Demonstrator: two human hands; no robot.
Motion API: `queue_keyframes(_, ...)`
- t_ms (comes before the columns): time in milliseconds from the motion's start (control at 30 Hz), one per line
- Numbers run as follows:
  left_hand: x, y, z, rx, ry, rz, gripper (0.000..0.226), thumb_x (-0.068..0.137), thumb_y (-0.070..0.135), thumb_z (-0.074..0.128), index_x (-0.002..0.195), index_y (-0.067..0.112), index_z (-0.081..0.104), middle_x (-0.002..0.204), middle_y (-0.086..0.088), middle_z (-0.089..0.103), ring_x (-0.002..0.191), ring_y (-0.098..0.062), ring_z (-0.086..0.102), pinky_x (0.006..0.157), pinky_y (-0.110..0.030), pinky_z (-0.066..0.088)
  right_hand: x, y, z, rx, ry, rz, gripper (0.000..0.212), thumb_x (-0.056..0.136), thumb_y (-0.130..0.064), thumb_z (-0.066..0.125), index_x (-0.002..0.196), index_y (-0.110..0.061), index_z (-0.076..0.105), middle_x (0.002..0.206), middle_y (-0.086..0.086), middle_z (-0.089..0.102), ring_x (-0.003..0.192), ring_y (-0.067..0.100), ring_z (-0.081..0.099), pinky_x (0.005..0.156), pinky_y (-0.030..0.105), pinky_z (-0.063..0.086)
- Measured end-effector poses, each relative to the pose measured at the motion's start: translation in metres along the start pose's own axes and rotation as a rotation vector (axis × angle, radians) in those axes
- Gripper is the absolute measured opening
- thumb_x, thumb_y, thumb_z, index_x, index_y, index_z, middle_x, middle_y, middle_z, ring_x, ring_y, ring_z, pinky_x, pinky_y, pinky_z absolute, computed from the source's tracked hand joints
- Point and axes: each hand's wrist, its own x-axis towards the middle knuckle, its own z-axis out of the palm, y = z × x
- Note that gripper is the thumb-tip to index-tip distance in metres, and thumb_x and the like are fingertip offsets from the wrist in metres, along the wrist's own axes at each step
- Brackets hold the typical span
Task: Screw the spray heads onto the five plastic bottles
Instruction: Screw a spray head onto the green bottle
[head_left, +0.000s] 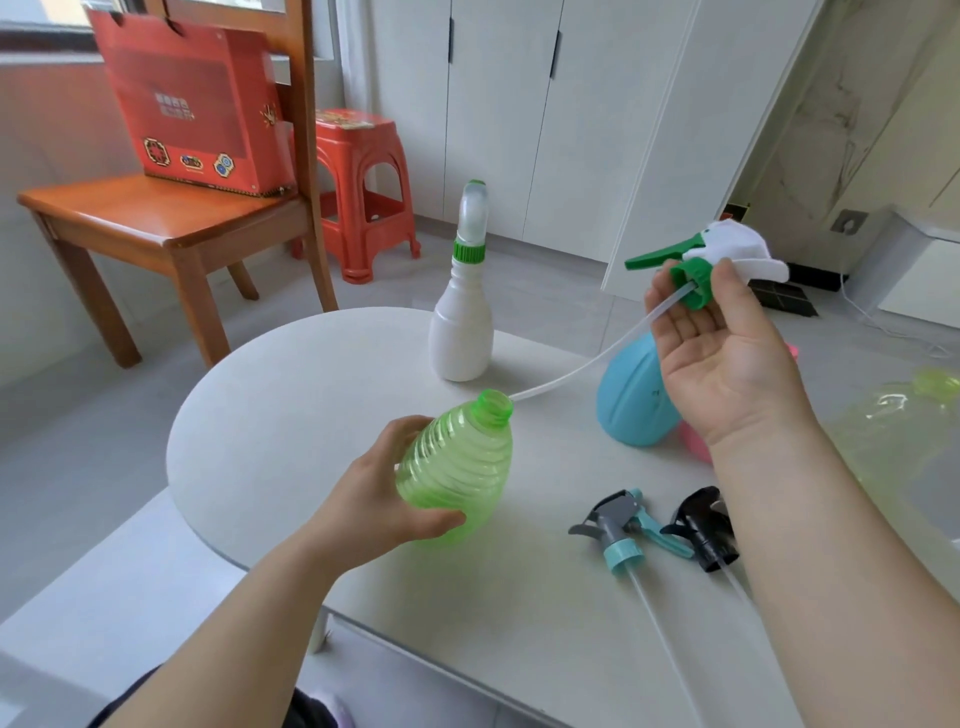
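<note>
Gripped the green bottle (457, 467) round its ribbed belly with the left hand (384, 499), fingers curled beneath and thumb on top, neck tilted up and to the right, above the near middle of the table (311, 389). Pinched the green collar of the spray head (727, 249) between thumb and fingertips of the right hand (722, 353), raised at the far right, other fingers loosely spread. Trailed the thin dip tube (582, 364) down-left, tip just at the bottle's open mouth; could not tell whether inside. Looked empty, light and thin-walled, likely to dent under a hard squeeze, so best held on the ribs. Seemed floppy in the tube, so better steered from the stiff collar. Farther off, already capped: a white bottle (462, 312).
</note>
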Motion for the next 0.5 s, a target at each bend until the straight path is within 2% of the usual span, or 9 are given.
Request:
queue_keyframes(133,0.0014,0.0007,0.0009,0.044,-0.021,0.025,0.068,0.037,0.051,0.068,0.098,0.054,0.037,0.106,0.029,0.051,0.100,0.008,0.052,0.082,-0.012,0.041,0.0048,0.0043,0.0023,-0.022,-0.004,0.007,0.015,0.087,-0.016,0.052,0.078,-0.007,0.060,0.057,0.001,0.069,0.056,0.010,0.067,0.066,0.023,0.057)
queue_keyframes(200,0.0008,0.0016,-0.0006,0.059,-0.019,0.037,0.068,0.037,0.052,0.068,0.098,0.055,0.037,0.105,0.031,0.051,0.097,0.005,0.054,0.079,-0.009,0.041,0.0058,0.0072,0.0022,-0.045,-0.010,0.024,0.017,0.087,-0.015,0.051,0.076,-0.007,0.061,0.056,0.001,0.069,0.055,0.010,0.067,0.066,0.023,0.057)
queue_keyframes(267,0.0003,0.0019,-0.0026,0.061,-0.013,0.044,0.068,0.037,0.052,0.067,0.098,0.054,0.038,0.105,0.031,0.051,0.098,0.006,0.054,0.080,-0.010,0.041,0.0062,0.0096,0.0010,-0.063,-0.015,0.043,0.026,0.087,-0.015,0.052,0.066,-0.008,0.067,0.056,0.001,0.069,0.055,0.011,0.067,0.066,0.024,0.057)
queue_keyframes(333,-0.0001,0.0013,-0.0045,0.042,-0.002,0.041,0.068,0.037,0.051,0.068,0.099,0.052,0.039,0.107,0.028,0.053,0.101,0.006,0.052,0.085,-0.019,0.043,0.0064,0.0108,0.0004,-0.074,-0.020,0.051,0.039,0.087,-0.014,0.052,0.053,-0.011,0.071,0.056,0.001,0.070,0.055,0.011,0.067,0.065,0.024,0.057)
queue_keyframes(367,-0.0003,0.0012,-0.0049,0.027,0.002,0.036,0.068,0.037,0.050,0.068,0.099,0.052,0.040,0.108,0.026,0.054,0.102,0.005,0.052,0.088,-0.022,0.043,0.0067,0.0106,-0.0002,-0.078,-0.016,0.050,0.039,0.087,-0.014,0.052,0.053,-0.011,0.071,0.056,0.001,0.069,0.055,0.011,0.067,0.065,0.024,0.057)
queue_keyframes(433,-0.0005,0.0015,-0.0052,0.000,0.001,0.029,0.069,0.037,0.049,0.069,0.100,0.051,0.041,0.108,0.025,0.055,0.104,0.005,0.052,0.089,-0.023,0.042,0.0074,0.0097,-0.0018,-0.083,-0.003,0.043,0.026,0.087,-0.014,0.051,0.067,-0.009,0.067,0.055,0.000,0.069,0.055,0.010,0.067,0.065,0.023,0.057)
queue_keyframes(500,-0.0005,0.0023,-0.0043,-0.012,-0.013,0.028,0.070,0.037,0.050,0.069,0.100,0.051,0.042,0.108,0.026,0.055,0.101,0.009,0.052,0.087,-0.017,0.042,0.0077,0.0103,-0.0045,-0.103,0.000,0.037,0.016,0.088,-0.013,0.050,0.076,-0.009,0.060,0.055,-0.001,0.069,0.055,0.010,0.067,0.065,0.022,0.057)
